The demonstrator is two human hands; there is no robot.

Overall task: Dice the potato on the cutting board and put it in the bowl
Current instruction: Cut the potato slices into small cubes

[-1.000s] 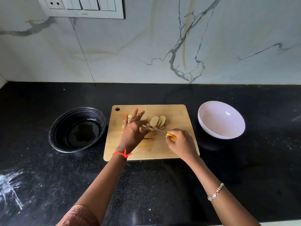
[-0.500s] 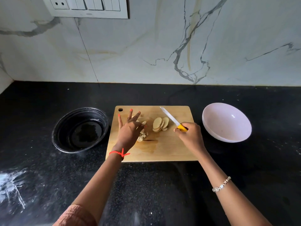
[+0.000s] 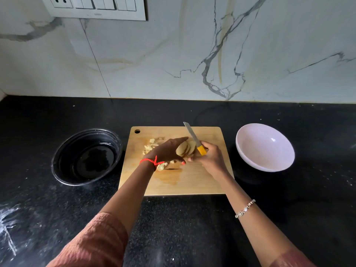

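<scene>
Since the earlier frame your left hand [image 3: 167, 151] has left the diced pieces [image 3: 152, 145] at the left of the cutting board [image 3: 192, 182] and crossed to the potato slices [image 3: 185, 148] at the board's centre. Your right hand [image 3: 210, 158] has drawn in towards centre frame, so the knife [image 3: 190, 134] now lies just beside the slices instead of apart from them.

The left hand brackets the leaning stack, with the fingers along its far side and the thumb at its near side. How firmly it presses cannot be told. The right hand is wrapped around the yellow handle, the blade raised off the board and pointing to the upper left.

The step in hand appears to be squaring up the remaining slices for dicing. Part of the potato is already cut small, and the white bowl [image 3: 265, 149] at centre right holds none of it. The next move calls for laying the stack flat and steady, tucking the fingertips back, then lowering the blade across it. A black bowl [image 3: 63, 151] sits at centre left on the dark counter [image 3: 192, 228].
</scene>
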